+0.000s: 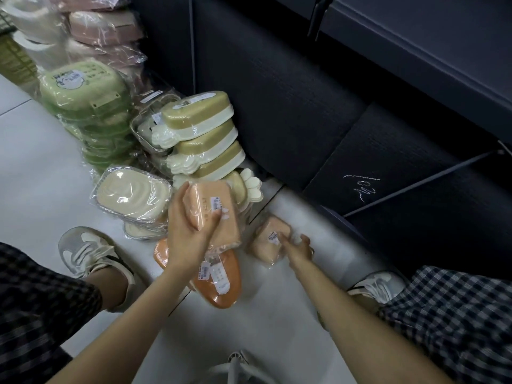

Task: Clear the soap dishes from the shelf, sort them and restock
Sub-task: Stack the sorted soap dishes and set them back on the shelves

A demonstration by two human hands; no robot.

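Peach-coloured plastic soap dishes in clear film wrap (213,214), several held together as a stack, sat in the left hand (188,231); thumb on the left side of the stack, fingers curled round its near edge beside a white price label. The stack was held above the white tiled floor (41,176), near the centre of the scene.

Right hand (297,249) reached to a second peach wrapped soap dish (270,242) lying on the floor to the right, at the foot of the dark shelf base (291,92). Fingers lay on its right end; motion blur there, so cannot tell whether they had closed on it.

Directly below the held stack: a brighter orange oval soap dish with a white label (219,281), flat on the floor.

Sorted piles on the floor, left and far:
- olive-and-cream wrapped soap dishes (205,137), stacked leaning against the shelf base, with one more at the foot of the pile;
- cream rectangular soap dishes in clear wrap (130,198), near left, at least two deep;
- pale green lidded dishes in film (83,90), a tall stack, far left;
- pink wrapped dishes (105,26), far left top.

Contents of the wrapped dishes were not visible.
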